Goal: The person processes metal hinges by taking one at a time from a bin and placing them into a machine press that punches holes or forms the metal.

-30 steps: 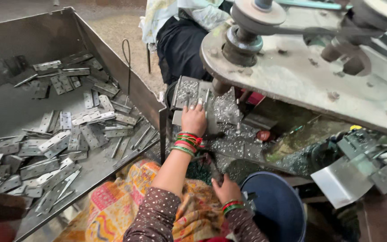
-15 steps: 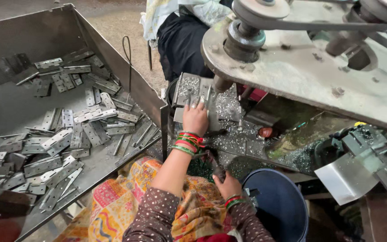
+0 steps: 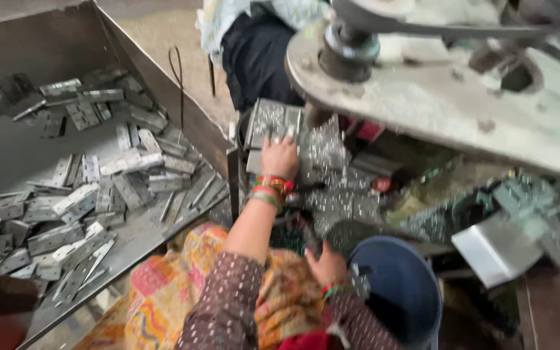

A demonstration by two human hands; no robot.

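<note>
At frame centre, left hand (image 3: 280,157) lies flat, unclenched, on one perforated grey metal plate (image 3: 272,123). Below, right hand (image 3: 326,264) touches round blue bucket (image 3: 398,285); grip indiscernible. Flat steel hinges (image 3: 72,201), uncountable, fill left tray (image 3: 196,123).

Big grey metal bin (image 3: 163,84) on left, loose hinge plates (image 3: 72,201) piled across its floor. Blue bucket (image 3: 396,291) bottom right, worn press machine arm (image 3: 435,97) overhead.

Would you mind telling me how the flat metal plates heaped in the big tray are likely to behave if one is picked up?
The metal plates look flat, thin and rigid, so one would probably stay stiff. Their shiny faces suggest they may slip between fingers. They overlap loosely in the tray, so lifting one would likely shift its neighbours.
</note>
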